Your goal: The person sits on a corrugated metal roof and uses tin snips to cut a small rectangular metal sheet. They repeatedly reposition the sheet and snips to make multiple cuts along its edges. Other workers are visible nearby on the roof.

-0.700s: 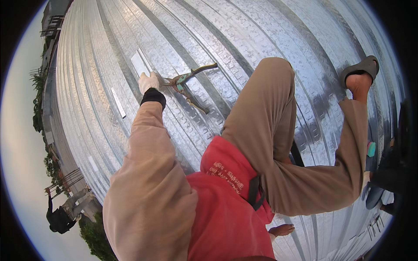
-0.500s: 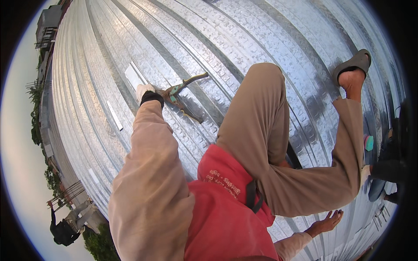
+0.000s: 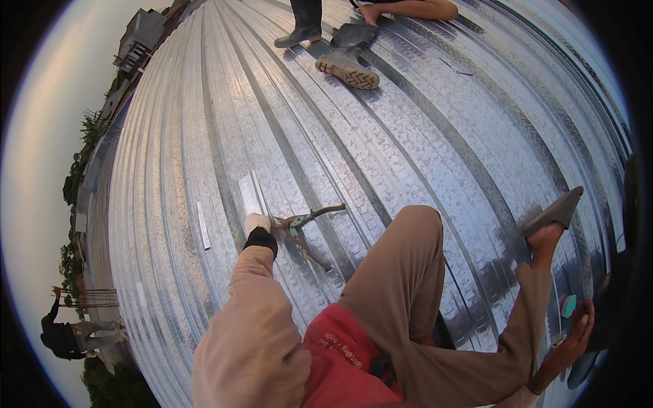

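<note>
So, roof: ribbed silver sheeting (image 3: 408,156), mottled shiny finish, duller grey bands between the bright ones, running under and past the snips.
Surroundings: outdoors. Pale sky (image 3: 47,170) far left of the snips; grey building (image 3: 141,34) up and left of them, trees (image 3: 115,384) down and left.
People: dark-topped person (image 3: 61,336) far left and below the snips; co-worker's dark boots (image 3: 347,70) on the sheeting well above them.
Snips: (image 3: 296,223) lying on the roof, handles spread wide. Dark grips with yellowish edging, teal near the pivot, brownish worn metal toward the cutting end.
Left hand: (image 3: 256,223) pale glove, black cuff, at the snips' cutting end and the pale metal strip (image 3: 252,196). Fingers look curled; can't tell if they grasp strip, snips or both.
Sliver: thin whitish piece (image 3: 203,226), flat, left of the snips.
Right hand: (image 3: 580,325) well right of and below the snips, near a teal item (image 3: 568,307). Can't tell if fingers are clenched or released.
</note>
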Available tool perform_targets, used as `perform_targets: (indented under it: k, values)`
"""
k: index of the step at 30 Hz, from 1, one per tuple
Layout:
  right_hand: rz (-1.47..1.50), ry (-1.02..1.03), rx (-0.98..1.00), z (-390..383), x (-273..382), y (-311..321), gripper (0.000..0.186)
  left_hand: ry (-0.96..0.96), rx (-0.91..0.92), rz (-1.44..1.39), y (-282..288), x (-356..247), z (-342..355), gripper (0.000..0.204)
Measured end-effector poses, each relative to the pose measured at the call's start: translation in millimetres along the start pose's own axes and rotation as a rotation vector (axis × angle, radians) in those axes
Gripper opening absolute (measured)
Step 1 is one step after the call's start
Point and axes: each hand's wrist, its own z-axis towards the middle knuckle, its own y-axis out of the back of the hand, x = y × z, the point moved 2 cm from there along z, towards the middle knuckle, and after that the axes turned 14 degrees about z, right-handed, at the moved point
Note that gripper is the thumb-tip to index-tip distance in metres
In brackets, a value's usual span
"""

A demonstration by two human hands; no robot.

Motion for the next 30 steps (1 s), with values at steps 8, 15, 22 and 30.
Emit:
perform_targets:
  k: [8, 15, 22, 30]
  values:
    - [-0.178, 0.246, 0.705, -28, 14, -75, 0.036, -0.010, -0.088, 0.061, -51, 81, 27, 0.032]
    - [-0.419, 0.181, 0.696, -52, -20, -67, 0.034, 0.074, -0.073, -0.050, -7, 34, -14, 0.067]
    - [-0.471, 0.147, 0.726, -53, -12, -72, 0.037, 0.113, 0.041, -0.113, -9, 17, 16, 0.084]
    - [-0.499, 0.051, 0.790, -53, -8, -81, 0.040, 0.065, 0.097, 0.003, -1, 20, 30, 0.094]
